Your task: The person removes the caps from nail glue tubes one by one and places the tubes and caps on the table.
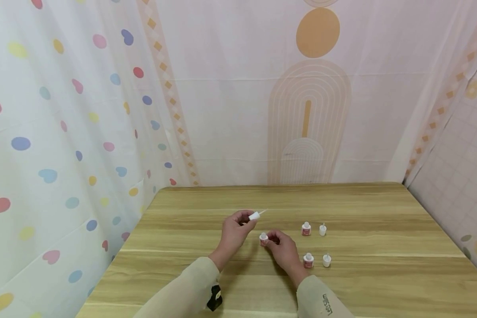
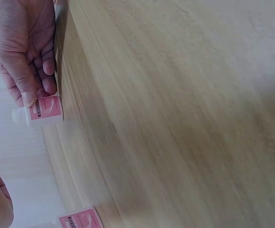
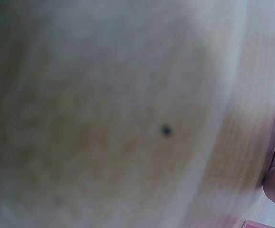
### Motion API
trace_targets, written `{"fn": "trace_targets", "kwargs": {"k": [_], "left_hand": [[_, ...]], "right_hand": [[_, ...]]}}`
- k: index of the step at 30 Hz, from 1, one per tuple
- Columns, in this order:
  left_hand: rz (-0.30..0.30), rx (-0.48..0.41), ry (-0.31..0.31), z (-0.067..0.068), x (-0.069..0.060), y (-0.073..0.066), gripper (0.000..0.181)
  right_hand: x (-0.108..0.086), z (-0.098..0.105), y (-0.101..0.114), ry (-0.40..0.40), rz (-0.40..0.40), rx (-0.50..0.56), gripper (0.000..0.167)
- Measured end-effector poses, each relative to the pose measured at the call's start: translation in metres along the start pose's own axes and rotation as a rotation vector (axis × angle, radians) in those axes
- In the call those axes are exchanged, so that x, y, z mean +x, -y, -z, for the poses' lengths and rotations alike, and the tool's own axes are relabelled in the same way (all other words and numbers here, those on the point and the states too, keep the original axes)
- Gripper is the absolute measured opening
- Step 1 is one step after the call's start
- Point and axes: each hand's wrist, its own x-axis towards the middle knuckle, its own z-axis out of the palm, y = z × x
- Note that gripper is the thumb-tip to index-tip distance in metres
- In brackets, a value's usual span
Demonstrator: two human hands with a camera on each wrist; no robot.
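Observation:
In the head view my left hand [image 1: 235, 227] pinches a white bottle cap [image 1: 254, 216] with a thin stem pointing up and right. It is held above the table. My right hand [image 1: 284, 251] grips a small white bottle [image 1: 263, 239] with a pink label, upright on the table. The left wrist view shows the right thumb on this bottle's label [image 2: 46, 109]. Part of another pink-labelled bottle [image 2: 83, 219] appears lower in that view. To the right of my right hand stand two similar capless bottles, one farther [image 1: 306, 229], one nearer [image 1: 308, 260].
Two white caps stand beside those bottles, stems up: a far cap [image 1: 323, 229] and a near cap [image 1: 327, 260]. The wooden table [image 1: 381, 229] meets patterned curtains at the back [image 1: 230, 123] and left. A small black device [image 1: 214, 298] is at the left wrist.

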Motion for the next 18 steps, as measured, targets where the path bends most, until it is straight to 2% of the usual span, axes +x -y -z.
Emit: {"fn": "trace_targets", "kwargs": {"k": [7,18], "left_hand": [[-0.002,0.012,-0.005,-0.0005,0.0005,0.0012,0.026],[0.002,0.007,-0.008,0.0001,-0.0016,-0.0015,0.019]], "right_hand": [[-0.0004,0.0004,0.0010,0.008,0.002,-0.002,0.004],[-0.0005,0.0000,-0.0001,-0.002,0.008,0.006,0.004]]}}
